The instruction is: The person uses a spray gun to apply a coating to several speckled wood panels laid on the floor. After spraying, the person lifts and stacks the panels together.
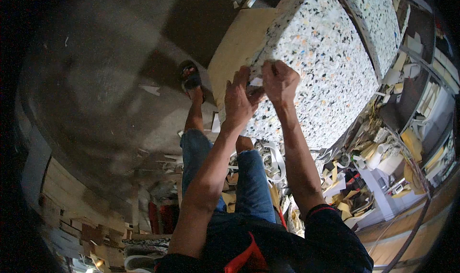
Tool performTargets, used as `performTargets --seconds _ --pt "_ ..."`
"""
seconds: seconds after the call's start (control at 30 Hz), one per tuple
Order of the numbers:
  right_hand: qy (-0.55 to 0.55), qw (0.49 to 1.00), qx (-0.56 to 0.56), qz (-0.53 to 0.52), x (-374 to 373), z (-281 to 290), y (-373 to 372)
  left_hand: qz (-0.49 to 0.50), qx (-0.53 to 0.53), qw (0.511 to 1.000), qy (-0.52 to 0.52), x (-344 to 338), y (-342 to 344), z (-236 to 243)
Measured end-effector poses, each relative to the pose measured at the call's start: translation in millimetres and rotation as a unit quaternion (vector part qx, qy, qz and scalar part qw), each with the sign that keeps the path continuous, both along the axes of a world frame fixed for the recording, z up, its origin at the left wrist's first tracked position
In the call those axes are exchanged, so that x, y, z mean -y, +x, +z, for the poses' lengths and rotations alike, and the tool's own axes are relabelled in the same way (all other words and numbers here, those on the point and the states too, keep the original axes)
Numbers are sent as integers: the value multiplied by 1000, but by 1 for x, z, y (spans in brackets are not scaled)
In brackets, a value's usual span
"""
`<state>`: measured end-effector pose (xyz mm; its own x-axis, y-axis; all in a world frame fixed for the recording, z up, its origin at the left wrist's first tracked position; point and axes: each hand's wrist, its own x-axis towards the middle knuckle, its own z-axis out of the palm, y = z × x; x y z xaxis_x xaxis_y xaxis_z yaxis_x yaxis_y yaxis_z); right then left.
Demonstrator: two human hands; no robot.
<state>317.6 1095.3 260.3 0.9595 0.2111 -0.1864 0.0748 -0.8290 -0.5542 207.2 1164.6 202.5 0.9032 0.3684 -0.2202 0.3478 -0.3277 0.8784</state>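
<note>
A large block of speckled white foam, flecked with black, grey and orange, stands in front of me, with a plain beige side along its left. My left hand rests on the near left edge of the foam, fingers stretched up along it and thumb apart. Just right of it, my right hand is closed at the same edge; what its fingers grip is hidden. A small pale scrap shows between the two hands.
Piled offcuts and scraps lie right and below the block. A second speckled foam piece adjoins it at the top right. Grey concrete floor extends left, under my sandalled foot. A dark cable runs at lower right, boards at lower left.
</note>
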Motion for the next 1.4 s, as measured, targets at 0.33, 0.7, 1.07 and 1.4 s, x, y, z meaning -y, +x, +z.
performTargets --seconds 0.33,0.7,1.07,1.4 --pt "86 996 -33 4 0 -36 -15 -79 -17 996 -41 -30 -16 -25" --pt "114 862 -2 -494 308 -25 -224 -240 -22 870 430 -27 -67 -23" --pt "64 932 -116 -336 586 -112 -206 -351 -85 827 430 188 -122 -25" --pt "38 916 -178 -357 572 -78 -187 14 -361 834 -416 357 -226 20"
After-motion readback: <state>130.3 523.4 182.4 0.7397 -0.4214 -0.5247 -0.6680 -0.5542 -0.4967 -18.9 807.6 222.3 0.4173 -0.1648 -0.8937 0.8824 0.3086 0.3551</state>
